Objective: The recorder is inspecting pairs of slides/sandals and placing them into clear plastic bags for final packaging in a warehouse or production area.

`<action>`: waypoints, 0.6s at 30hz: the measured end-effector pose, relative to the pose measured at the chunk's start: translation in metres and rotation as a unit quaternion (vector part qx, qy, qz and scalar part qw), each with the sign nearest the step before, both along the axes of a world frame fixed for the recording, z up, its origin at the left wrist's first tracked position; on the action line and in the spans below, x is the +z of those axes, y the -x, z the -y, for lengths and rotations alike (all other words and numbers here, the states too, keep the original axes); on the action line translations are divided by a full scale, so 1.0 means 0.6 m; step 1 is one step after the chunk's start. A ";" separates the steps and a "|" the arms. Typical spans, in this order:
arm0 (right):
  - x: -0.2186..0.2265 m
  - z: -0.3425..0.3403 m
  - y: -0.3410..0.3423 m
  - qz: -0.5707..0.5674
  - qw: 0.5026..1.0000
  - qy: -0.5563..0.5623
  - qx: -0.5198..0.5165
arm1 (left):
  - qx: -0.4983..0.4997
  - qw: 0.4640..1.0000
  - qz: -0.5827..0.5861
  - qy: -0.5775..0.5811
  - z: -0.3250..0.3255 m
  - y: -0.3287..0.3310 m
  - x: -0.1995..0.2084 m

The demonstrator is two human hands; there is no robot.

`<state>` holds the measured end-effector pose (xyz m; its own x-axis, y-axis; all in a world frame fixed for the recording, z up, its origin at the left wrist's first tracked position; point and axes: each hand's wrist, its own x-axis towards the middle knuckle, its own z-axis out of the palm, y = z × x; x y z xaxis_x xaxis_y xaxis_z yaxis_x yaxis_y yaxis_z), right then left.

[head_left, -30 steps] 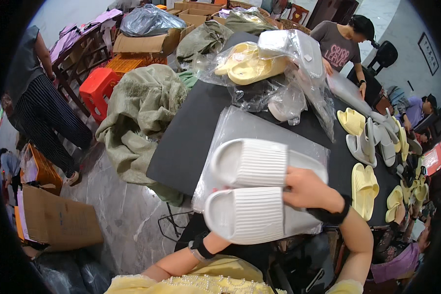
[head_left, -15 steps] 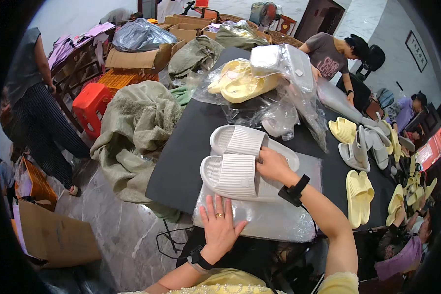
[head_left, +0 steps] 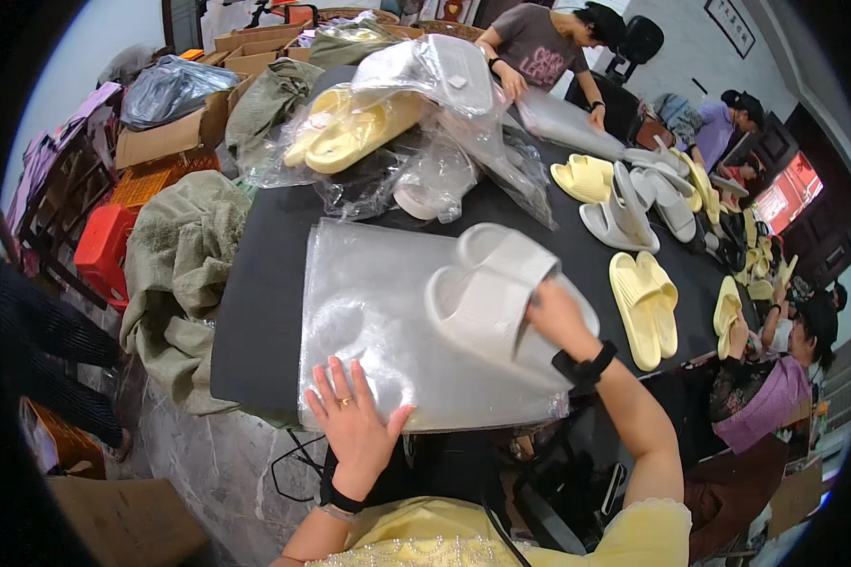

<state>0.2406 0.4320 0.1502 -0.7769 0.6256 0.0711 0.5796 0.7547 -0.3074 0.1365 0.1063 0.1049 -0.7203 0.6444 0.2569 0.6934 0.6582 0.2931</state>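
Observation:
With its fingers closed inside the foot openings, my right hand (head_left: 560,318) grips a pair of light grey slippers (head_left: 487,304), slightly blurred. The pair is over the right part of a stack of clear plastic bags (head_left: 369,283); whether it touches them I cannot tell. My left hand (head_left: 357,442) lies open, fingers spread, at the near left edge of the bags. The stack lies on a black tabletop (head_left: 255,312) at its near side.
Bagged yellow slippers (head_left: 364,132) and bagged grey slippers (head_left: 459,80) are piled beyond the stack. Loose yellow slippers (head_left: 643,307) and grey slippers (head_left: 619,213) stand to the right. A person (head_left: 553,57) works at the far side. Left are a green sack (head_left: 184,274) and a red stool (head_left: 102,250).
My right hand has moved the grey slippers rightward across the bags, uncovering the left part of the stack. My view has swung right. My left hand still rests on the near edge.

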 end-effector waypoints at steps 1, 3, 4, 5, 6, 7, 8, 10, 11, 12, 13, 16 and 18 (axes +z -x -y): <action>-0.004 -0.038 -0.021 0.012 0.999 -0.001 -0.048 | 0.000 1.000 -0.011 0.002 -0.004 -0.002 -0.003; -0.022 -0.112 -0.059 0.019 0.991 -0.069 -0.115 | -0.002 1.000 -0.021 0.006 -0.007 -0.003 -0.001; -0.028 -0.145 -0.082 -0.002 0.986 -0.087 -0.140 | -0.007 1.000 -0.018 0.000 -0.012 -0.005 -0.003; -0.033 -0.173 -0.098 -0.024 0.981 -0.102 -0.162 | -0.010 1.000 -0.017 -0.005 -0.014 -0.007 -0.003; -0.037 -0.196 -0.112 -0.044 0.979 -0.099 -0.171 | -0.012 1.000 -0.017 -0.005 -0.015 -0.008 -0.003; -0.023 -0.186 -0.094 -0.042 0.978 -0.077 -0.187 | -0.008 1.000 -0.019 -0.004 -0.009 -0.006 -0.004; -0.003 -0.174 -0.086 -0.063 0.968 0.066 -0.233 | -0.003 1.000 -0.020 -0.005 -0.004 -0.004 -0.003; 0.020 -0.152 -0.087 -0.058 0.974 0.037 -0.214 | -0.002 1.000 -0.017 -0.004 -0.003 -0.006 -0.003; 0.006 -0.151 -0.114 -0.036 0.979 -0.136 -0.149 | -0.010 1.000 -0.011 -0.007 -0.006 -0.009 0.000; 0.024 -0.112 -0.115 -0.040 0.978 -0.163 -0.125 | 0.001 1.000 -0.016 -0.008 -0.008 -0.009 -0.002; 0.057 -0.069 -0.114 -0.064 0.981 -0.159 -0.092 | -0.010 1.000 -0.016 -0.007 -0.010 -0.012 0.000; 0.172 0.084 -0.050 -0.110 0.947 0.301 -0.024 | 0.006 1.000 -0.022 0.016 0.004 -0.007 -0.002; 0.215 0.146 -0.022 -0.093 0.896 0.414 0.129 | 0.003 1.000 -0.017 0.021 0.009 -0.001 -0.009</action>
<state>0.2540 0.3441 0.2790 -0.9262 0.3246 -0.1920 0.2998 0.3248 -0.8970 0.1373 0.1012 0.0994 -0.7155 0.6509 0.2536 0.6984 0.6739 0.2408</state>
